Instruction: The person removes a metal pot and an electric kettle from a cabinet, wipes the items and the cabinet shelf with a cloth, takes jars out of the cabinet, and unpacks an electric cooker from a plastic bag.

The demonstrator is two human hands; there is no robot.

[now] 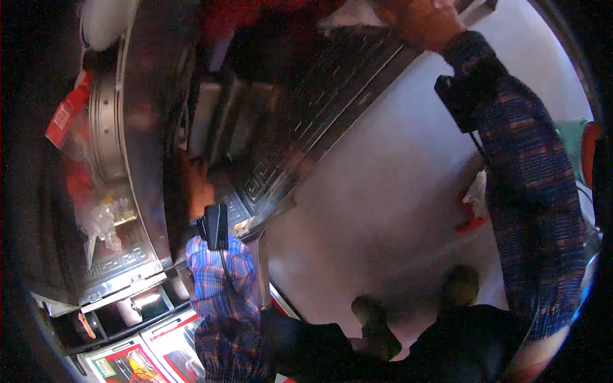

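My left hand (198, 190), wearing a black device (216, 226) strapped at the wrist, is low at the inner side of a dark metal panel (319, 102) with a key-pattern relief. Shadow and blur obscure its fingers, and I cannot make out whether it grips anything. Close to it stand upright grey box-like parts (205, 108). At the top, my right hand (424, 24) is beside the far end of the same panel. Its fingers are smeared and partly cut off by the frame. A second black device (456, 102) sits on the right wrist.
On the left a metal-framed unit (105, 134) holds a red packet (67, 115) and crumpled clear plastic (105, 223). Printed cartons (137, 360) lie at the lower left. A red item with plastic (474, 204) is on the grey floor (377, 179), near my shoes (377, 325).
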